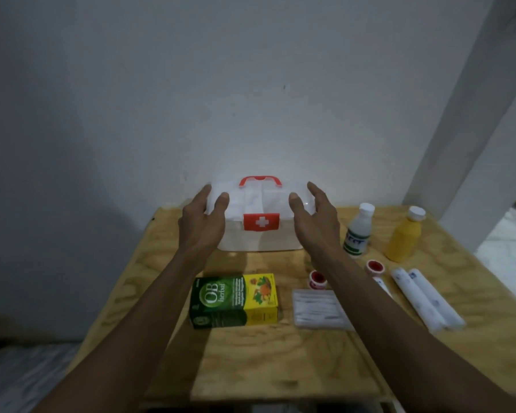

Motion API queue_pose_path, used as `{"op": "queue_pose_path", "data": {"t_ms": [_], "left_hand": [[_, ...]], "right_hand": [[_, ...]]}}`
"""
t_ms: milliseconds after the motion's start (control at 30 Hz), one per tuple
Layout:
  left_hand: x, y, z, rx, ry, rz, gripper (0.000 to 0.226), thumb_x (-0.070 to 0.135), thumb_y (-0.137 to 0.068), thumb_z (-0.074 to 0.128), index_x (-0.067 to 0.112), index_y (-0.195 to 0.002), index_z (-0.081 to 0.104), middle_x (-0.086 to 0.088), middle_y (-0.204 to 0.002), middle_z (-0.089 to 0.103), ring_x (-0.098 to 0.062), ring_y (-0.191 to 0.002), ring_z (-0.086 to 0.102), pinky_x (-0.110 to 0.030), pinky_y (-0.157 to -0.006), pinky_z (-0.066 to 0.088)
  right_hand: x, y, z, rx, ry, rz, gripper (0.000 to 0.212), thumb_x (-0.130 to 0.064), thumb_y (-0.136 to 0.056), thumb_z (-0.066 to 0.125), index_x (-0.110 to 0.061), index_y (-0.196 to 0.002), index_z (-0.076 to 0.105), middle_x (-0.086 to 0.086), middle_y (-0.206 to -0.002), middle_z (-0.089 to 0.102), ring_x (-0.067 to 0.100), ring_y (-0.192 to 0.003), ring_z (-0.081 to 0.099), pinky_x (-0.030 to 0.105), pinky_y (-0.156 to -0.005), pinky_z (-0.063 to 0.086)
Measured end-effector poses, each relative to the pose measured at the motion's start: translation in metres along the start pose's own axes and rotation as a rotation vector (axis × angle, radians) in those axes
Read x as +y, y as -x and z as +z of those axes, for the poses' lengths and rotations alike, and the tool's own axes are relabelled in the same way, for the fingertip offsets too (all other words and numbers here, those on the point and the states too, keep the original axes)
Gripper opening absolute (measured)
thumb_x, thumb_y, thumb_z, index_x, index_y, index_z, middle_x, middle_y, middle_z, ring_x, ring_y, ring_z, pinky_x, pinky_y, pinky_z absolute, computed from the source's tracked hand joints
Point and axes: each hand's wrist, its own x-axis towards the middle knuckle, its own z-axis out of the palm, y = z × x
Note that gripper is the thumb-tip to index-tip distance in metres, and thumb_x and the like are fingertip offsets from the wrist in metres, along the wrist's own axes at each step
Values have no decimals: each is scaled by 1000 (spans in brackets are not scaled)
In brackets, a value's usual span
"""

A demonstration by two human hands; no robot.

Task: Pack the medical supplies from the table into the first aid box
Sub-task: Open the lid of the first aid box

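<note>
Fingers (221,201) of both hands are spread and nearly straight — left hand (201,222), right hand (313,217) — flanking the closed first aid box (261,234) at the table's (167,263) far edge, contact unclear. A one-sided lid pull could slide the light box — toward the white bottle (357,231) just beside it.

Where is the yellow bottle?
In the head view the yellow bottle stands at the far right of the wooden table, just right of the white bottle and behind the wrapped bandage rolls.
</note>
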Motion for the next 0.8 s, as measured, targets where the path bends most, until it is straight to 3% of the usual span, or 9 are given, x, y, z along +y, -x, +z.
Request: {"op": "queue_pose_path", "data": {"t_ms": [200,367,433,500,567,700,800], "left_hand": [[3,23,-5,-21,-7,21,61,48,-90,59,24,-144,44,0,-147,49,-21,-130,51,-47,-105,46],[3,24,-5,-19,-50,2,60,48,-91,57,25,-145,43,-1,-149,46,-25,-131,49,-45,-105,46],[10,22,-4,-22,-80,5,62,51,-91,55,27,-146,40,-1,-152,42,-26,-134,45,-44,-107,42],[19,18,-1,-29,-99,38,63,54,-91,55,29,-146,39,-2,-154,39,-27,-137,41,-48,-110,39],[24,12,3,-45,-126,65,62,52,-91,56,29,-146,39,-1,-154,38,-26,-139,39,-47,-112,37],[20,7,10,-83,-166,70,59,50,-91,57,30,-144,42,-1,-155,37,-26,-140,36,-47,-113,34],[15,10,12,-76,-170,69,57,49,-93,54,31,-145,41,-3,-157,33,-27,-142,34,-47,-114,32]], "right_hand": [[-2,21,-13,0,47,-3,52,-44,-95,54,-34,-144,39,-2,-152,39,23,-137,39,43,-109,38],[-5,28,-11,34,66,27,56,-43,-94,57,-29,-145,38,1,-151,39,24,-136,40,42,-109,39],[-11,39,-7,176,47,-7,54,-38,-92,61,-25,-141,42,4,-145,41,22,-131,42,30,-102,39],[-17,54,3,286,0,-4,48,-33,-90,65,-26,-133,46,4,-138,40,22,-123,45,29,-95,44],[-22,64,17,313,-93,98,45,-31,-89,67,-28,-127,44,5,-136,38,24,-121,47,35,-94,50],[-28,69,41,366,-293,305,49,-23,-86,71,-26,-122,38,8,-140,36,30,-118,52,26,-75,49],[-28,67,51,424,-319,348,52,-19,-85,73,-25,-121,37,9,-140,37,32,-117,52,26,-72,49]]}}
